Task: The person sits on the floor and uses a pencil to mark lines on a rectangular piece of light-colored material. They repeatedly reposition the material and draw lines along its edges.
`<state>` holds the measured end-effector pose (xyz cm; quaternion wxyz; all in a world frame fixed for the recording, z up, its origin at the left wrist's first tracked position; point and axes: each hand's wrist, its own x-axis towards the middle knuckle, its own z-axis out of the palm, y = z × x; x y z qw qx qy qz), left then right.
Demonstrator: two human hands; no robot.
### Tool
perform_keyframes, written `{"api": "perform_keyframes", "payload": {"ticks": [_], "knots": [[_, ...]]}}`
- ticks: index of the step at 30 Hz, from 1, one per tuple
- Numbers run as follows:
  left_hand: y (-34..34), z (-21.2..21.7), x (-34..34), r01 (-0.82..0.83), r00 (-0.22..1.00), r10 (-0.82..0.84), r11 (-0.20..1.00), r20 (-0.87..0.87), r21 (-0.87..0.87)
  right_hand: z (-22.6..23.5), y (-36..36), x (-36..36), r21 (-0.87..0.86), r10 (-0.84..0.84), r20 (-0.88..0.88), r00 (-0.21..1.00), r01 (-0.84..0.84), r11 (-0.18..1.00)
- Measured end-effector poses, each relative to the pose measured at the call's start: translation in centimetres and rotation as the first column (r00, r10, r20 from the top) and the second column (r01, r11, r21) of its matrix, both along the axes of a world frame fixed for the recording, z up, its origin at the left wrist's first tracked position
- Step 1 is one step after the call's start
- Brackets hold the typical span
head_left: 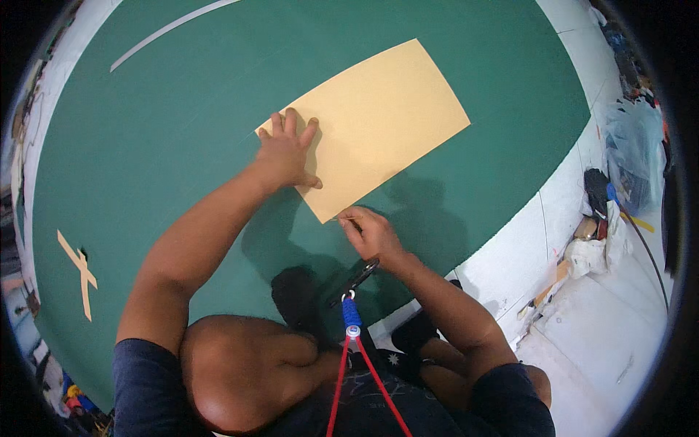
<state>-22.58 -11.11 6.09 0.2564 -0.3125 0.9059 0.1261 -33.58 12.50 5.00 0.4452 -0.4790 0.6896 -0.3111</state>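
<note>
A pale yellow rectangular sheet of card or paper [393,116] lies at a slant on a large green sheet of material [218,80]. My left hand [287,153] rests flat on the sheet's left end, fingers spread over its edge. Close to the sheet's lower corner, my right hand [371,231] is closed in a pinch, its fingertips near the long lower edge. Whatever it pinches is too small to make out. Thin lines show on the green material beside some of the sheet's corners.
A thin grey strip [164,33] lies at the upper left; crossed beige strips [86,275] lie at the far left. A red cord [339,386] hangs before me, with a dark object [358,280] by its end. Plastic bags [635,149] and clutter line the right side.
</note>
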Motion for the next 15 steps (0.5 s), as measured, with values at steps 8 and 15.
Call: {"api": "perform_keyframes", "payload": {"ticks": [8,15], "knots": [[-0.11,0.31,-0.19,-0.002,0.999,0.001,1.000,0.037,0.011,-0.32,-0.20,1.01,0.024,-0.006,-0.064,0.998,0.007,1.000],[-0.07,-0.31,-0.24,-0.015,0.999,0.015,1.000,0.031,0.016,-0.85,-0.04,0.66,-0.055,-0.025,-0.153,0.988,0.017,0.998]]}}
